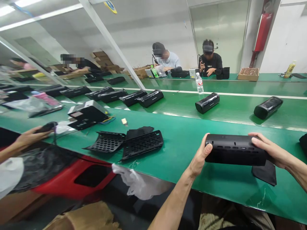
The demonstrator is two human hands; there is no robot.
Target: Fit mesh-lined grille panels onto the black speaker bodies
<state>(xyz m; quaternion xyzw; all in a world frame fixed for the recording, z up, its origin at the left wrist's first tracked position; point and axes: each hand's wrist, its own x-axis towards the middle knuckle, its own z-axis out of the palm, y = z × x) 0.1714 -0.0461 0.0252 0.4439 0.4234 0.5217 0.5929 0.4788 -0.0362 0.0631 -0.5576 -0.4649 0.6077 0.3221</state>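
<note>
Between both my hands is a black speaker housing (pixel 235 155), held level above the green table (pixel 177 156). Its upper face carries a row of slots. My left hand (pixel 200 156) grips the left end, thumb on the front edge. On the right end my right hand (pixel 271 148) is closed, thumb on top and the other fingers partly hidden behind. A flat black piece (pixel 265 172) lies under the right end, near the table's front edge. To the left, black perforated grille shells (pixel 144 143) rest on the table.
Finished-looking black speakers (pixel 207 103) stand in a row on the bench beyond, near a water bottle (pixel 199 83). A grey box-shaped device (pixel 88 111) sits to the left. A co-worker's hand (pixel 35 135) holds a dark object at far left. Several people work across the bench.
</note>
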